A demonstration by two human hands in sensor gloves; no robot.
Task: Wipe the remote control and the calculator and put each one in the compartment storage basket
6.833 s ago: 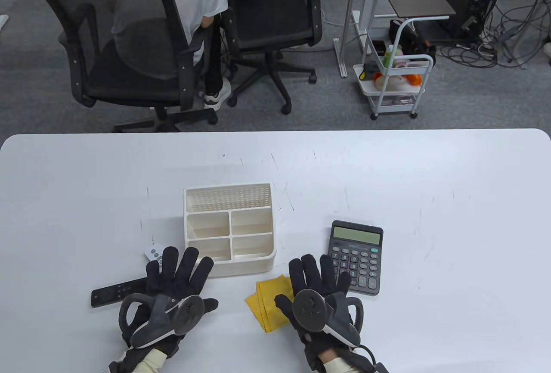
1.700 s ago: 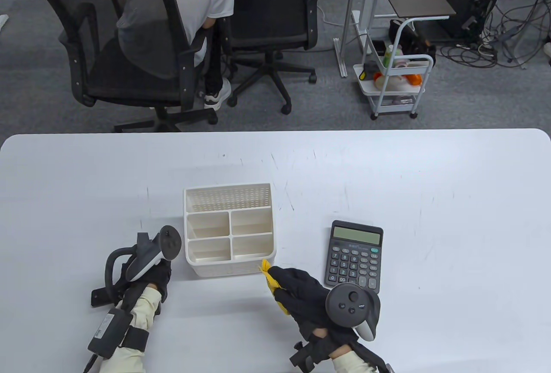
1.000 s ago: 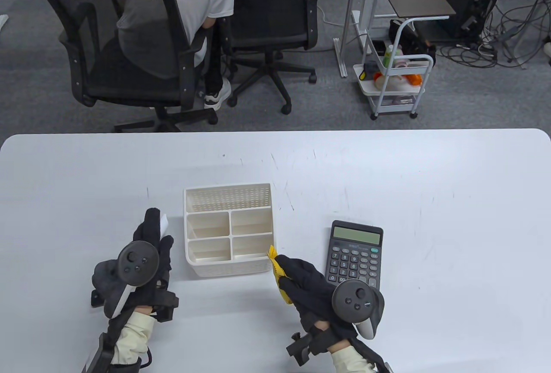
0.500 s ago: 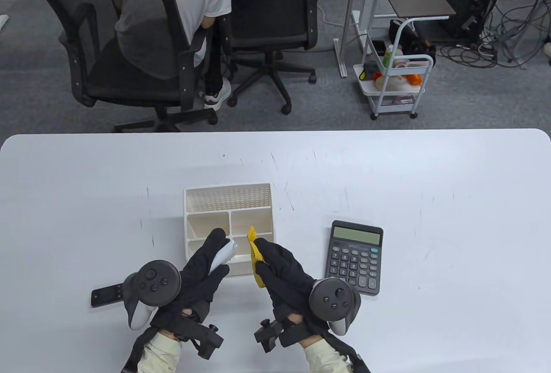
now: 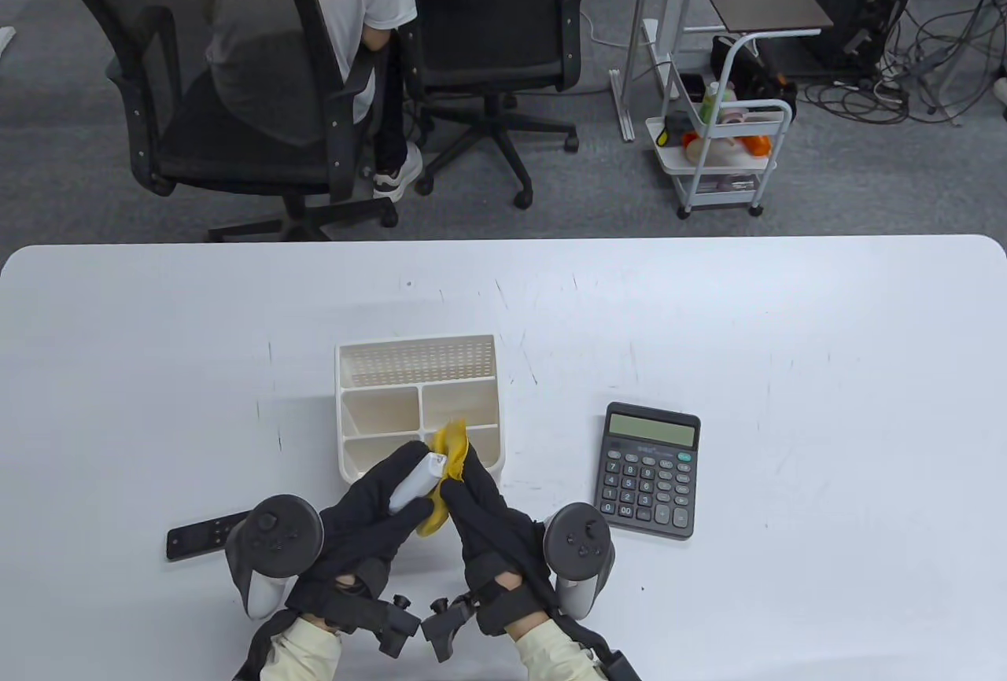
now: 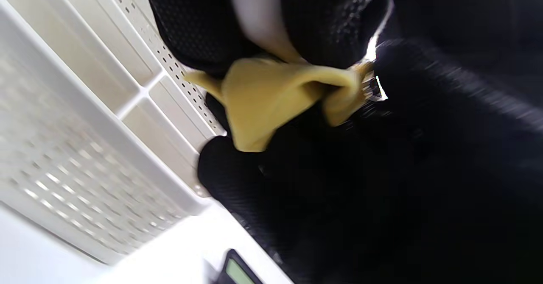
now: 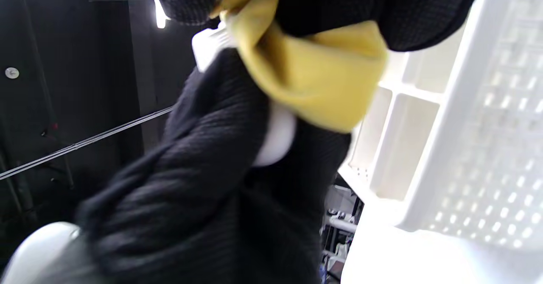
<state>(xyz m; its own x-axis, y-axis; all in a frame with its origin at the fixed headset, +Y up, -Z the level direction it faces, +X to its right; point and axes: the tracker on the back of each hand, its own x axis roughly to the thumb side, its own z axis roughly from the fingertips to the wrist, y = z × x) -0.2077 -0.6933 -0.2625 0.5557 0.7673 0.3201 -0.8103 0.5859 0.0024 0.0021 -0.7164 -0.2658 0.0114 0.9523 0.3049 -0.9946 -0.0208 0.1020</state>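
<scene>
We see the left hand [image 5: 370, 508] holding the small white plastic remote [image 5: 417, 480] over the white plastic basket with compartments [image 5: 417, 366] | right hand [image 5: 480, 508] pinches the yellow cloth [image 5: 450, 445] against the remote | dark grey calculator [image 5: 649, 469] lies on the white table [image 5: 787, 358], right of the basket.

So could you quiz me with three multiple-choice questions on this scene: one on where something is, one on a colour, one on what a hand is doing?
1. Where is the calculator?
A. On the table, right of the basket
B. Inside the basket
C. In the left hand

2. What colour is the cloth?
A. Blue
B. Yellow
C. Red

3. What does the left hand hold?
A. Nothing
B. The black remote
C. The small white remote

Answers: 1 A, it lies flat on the table; 2 B, yellow in every view; 3 C, its fingers wrap it while the right hand presses the cloth on it.
</scene>
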